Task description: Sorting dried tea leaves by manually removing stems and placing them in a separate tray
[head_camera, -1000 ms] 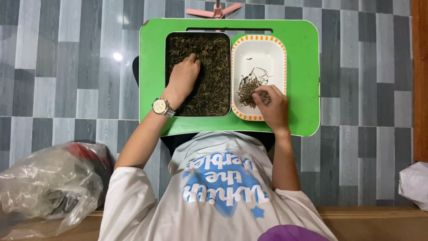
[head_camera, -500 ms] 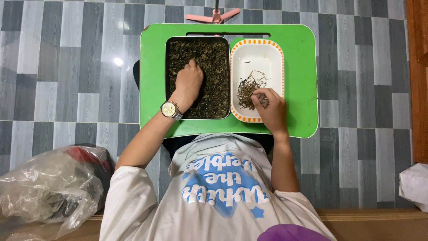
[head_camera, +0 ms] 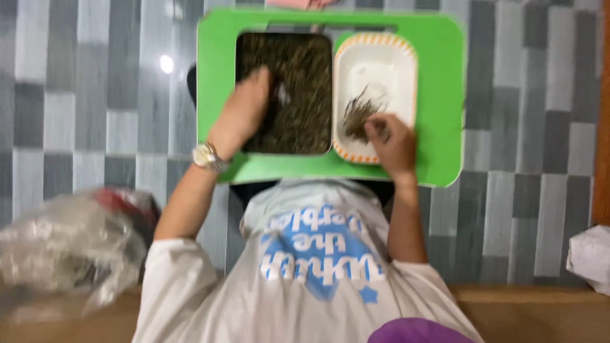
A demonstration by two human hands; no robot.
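— Grey and white striped floor tiles run under everything, with a bright green lap table set across the seated person's knees. What sits on it?

— Two containers side by side. On the person's left, a dark square tray filled with loose brownish dried herbs. Just to its right, touching or nearly so, a white oval dish with an orange-striped rim, holding a small pile of dark stems.

— And the hands?

— Left hand, with a silver wristwatch on the wrist, lies palm down in the dark tray, fingers loosely bent into the herbs. The frame is blurred, so I cannot tell whether it grips anything. Right hand rests over the near end of the white dish, fingertips drawn together beside the pile of stems, as if pinching; what lies between them is too blurred to make out.

— Anything around the person?

— A crumpled clear plastic bag with something red inside lies on the floor on the person's left, and a white bag shows at the right edge. The person wears a white shirt with a blue print.
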